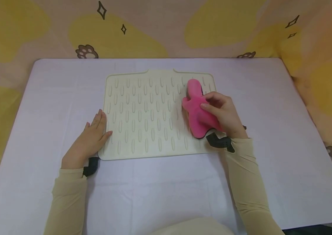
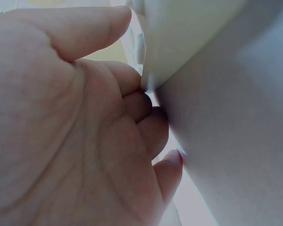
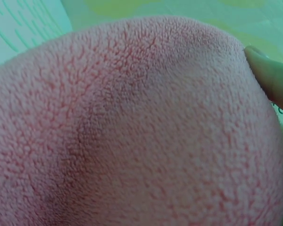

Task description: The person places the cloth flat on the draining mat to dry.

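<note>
A cream mat with raised oval ridges (image 1: 142,129) lies on the white-covered table. My left hand (image 1: 91,138) rests at its left edge, fingers extended and thumb over the rim; in the left wrist view, the fingertips of this hand (image 2: 85,132) meet the mat's edge (image 2: 188,37). At the mat's right side, my right hand (image 1: 227,114) pinches a pink fleecy cloth (image 1: 196,112) between thumb and fingers. The cloth is bunched into rounded lobes with a dark edge. Its fuzzy surface (image 3: 132,122) fills most of the right wrist view, hiding most of the hand.
The white tabletop (image 1: 286,147) extends around the mat on all sides. A yellow and pink patterned fabric (image 1: 154,29) with paw prints hangs behind the table and along its sides. Black wrist mounts (image 1: 91,166) sit by both cuffs.
</note>
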A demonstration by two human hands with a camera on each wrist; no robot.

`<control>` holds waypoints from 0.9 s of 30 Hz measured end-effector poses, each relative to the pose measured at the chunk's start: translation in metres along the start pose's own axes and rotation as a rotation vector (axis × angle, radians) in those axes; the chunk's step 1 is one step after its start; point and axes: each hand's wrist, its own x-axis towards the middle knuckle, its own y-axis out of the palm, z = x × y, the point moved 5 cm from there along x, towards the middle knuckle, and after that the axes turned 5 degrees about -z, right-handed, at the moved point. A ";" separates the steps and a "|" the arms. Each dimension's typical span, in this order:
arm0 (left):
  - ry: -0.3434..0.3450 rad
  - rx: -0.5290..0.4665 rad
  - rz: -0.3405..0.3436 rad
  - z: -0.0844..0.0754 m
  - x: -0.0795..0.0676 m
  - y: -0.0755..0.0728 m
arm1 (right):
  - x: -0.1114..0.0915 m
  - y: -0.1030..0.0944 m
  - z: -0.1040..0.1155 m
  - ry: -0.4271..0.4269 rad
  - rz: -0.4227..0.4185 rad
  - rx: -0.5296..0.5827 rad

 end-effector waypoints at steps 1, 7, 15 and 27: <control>0.000 -0.002 0.001 0.000 0.000 0.000 | 0.000 0.000 0.000 -0.001 0.001 0.002; 0.002 -0.014 0.000 -0.002 -0.001 -0.002 | 0.000 0.004 -0.001 -0.002 0.012 0.024; 0.001 -0.017 0.004 -0.001 -0.001 -0.001 | 0.000 0.009 -0.001 -0.024 0.026 0.022; 0.001 -0.017 0.001 0.001 0.001 0.000 | -0.002 0.038 -0.010 0.010 0.130 0.021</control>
